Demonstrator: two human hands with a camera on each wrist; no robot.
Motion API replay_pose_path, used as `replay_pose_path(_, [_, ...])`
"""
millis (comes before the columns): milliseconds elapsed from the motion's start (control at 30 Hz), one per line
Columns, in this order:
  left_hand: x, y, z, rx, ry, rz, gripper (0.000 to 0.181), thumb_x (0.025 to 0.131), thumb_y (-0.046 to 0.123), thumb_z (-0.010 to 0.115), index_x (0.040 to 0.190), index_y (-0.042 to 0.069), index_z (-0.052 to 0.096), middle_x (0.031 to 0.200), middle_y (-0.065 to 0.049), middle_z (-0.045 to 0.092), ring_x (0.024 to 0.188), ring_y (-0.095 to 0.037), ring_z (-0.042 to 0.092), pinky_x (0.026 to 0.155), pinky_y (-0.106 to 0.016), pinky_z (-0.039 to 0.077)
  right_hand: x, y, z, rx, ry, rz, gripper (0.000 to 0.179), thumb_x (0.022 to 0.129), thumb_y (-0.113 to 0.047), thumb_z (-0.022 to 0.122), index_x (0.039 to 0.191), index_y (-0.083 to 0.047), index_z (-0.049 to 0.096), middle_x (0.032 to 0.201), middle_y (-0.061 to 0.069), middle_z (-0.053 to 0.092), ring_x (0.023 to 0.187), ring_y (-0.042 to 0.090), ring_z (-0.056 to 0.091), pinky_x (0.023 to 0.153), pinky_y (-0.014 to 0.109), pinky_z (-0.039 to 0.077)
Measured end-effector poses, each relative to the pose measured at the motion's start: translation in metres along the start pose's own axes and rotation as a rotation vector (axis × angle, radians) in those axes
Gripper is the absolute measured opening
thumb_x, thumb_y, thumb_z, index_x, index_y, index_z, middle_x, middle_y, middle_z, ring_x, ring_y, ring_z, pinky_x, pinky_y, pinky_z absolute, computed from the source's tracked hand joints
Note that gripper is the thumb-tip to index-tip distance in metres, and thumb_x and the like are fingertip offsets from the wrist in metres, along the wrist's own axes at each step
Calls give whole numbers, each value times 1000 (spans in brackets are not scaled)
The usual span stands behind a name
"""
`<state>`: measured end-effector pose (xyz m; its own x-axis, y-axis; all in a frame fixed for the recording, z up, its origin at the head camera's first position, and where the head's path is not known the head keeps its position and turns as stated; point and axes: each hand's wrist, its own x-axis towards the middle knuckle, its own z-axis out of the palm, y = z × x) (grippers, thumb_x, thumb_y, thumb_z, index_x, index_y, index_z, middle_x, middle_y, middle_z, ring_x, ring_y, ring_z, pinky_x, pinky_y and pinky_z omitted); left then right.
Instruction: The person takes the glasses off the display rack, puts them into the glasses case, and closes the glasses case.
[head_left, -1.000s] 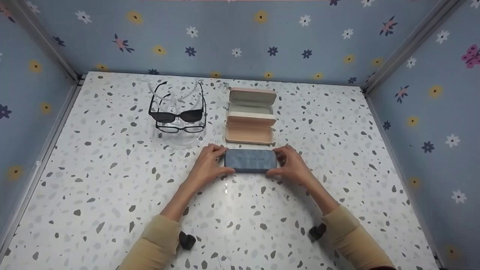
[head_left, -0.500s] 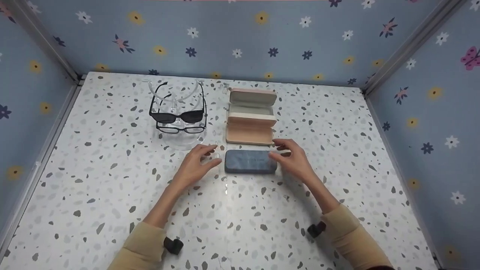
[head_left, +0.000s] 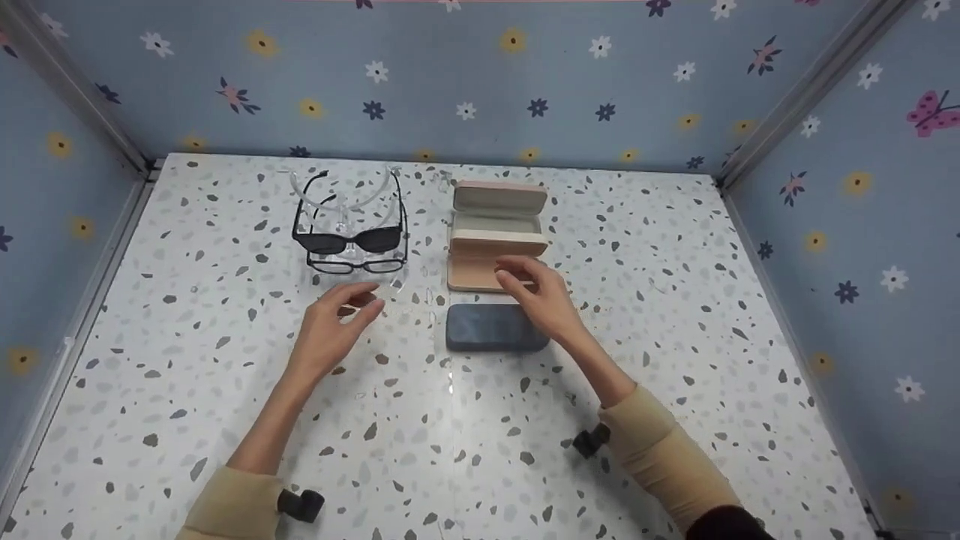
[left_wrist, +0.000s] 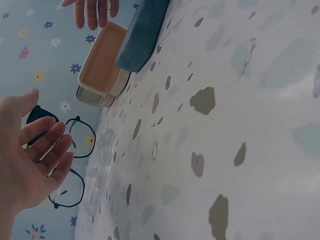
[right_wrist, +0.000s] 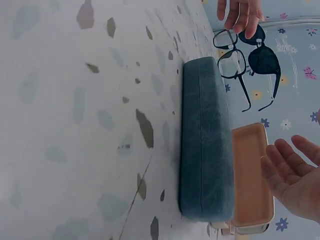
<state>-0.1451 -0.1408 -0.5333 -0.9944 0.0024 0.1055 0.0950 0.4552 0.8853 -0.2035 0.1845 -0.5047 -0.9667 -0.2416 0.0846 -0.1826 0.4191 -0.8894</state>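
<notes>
Empty left grip departed blue case; empty right grip partly hides peach case.

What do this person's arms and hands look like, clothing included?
The left hand and right hand wear no gloves, and no rings show. The left sleeve and right sleeve are plain tan, ending on the forearm. A small black device juts from each sleeve's inner side. A dark patch overlaps the right sleeve, its nature unclear.
</notes>
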Motion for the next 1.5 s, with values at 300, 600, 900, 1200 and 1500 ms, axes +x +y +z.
replay_pose_path(300, [-1,-10,-30,44,110,-109,39,103,40,62,129,11,70,120,-9,73,103,-4,61,92,-16,49,24,-16,29,55,-47,6,38,103,-30,65,133,-7,67,120,12,74,110,23,71,93,32,60])
replay_pose_path(600, [9,-15,-53,52,182,-245,52,104,54,51,131,13,68,119,-9,73,97,2,58,90,-19,47,48,-30,53,133,-96,12,40,104,-32,63,133,-6,66,122,13,73,107,20,71,89,31,61])
replay_pose_path(900, [30,-13,-67,1,244,-312,63,103,63,44,142,15,58,123,-8,68,97,-1,60,88,-19,49,70,-45,74,217,-97,51,41,105,-34,60,133,-6,66,121,15,73,110,25,71,94,43,61])
replay_pose_path(1200, [61,-12,-76,-146,303,-363,59,105,57,45,142,13,58,111,9,63,103,-5,60,98,-24,53,88,-60,94,254,-81,118,39,105,-33,60,130,-5,68,119,17,73,112,36,69,97,48,59])
replay_pose_path(1500, [78,-8,-69,-231,304,-392,58,106,53,47,138,8,62,100,13,60,96,-2,60,99,-26,53,98,-67,111,257,-43,180,36,102,-34,65,123,-5,73,105,11,75,95,24,71,81,29,63])
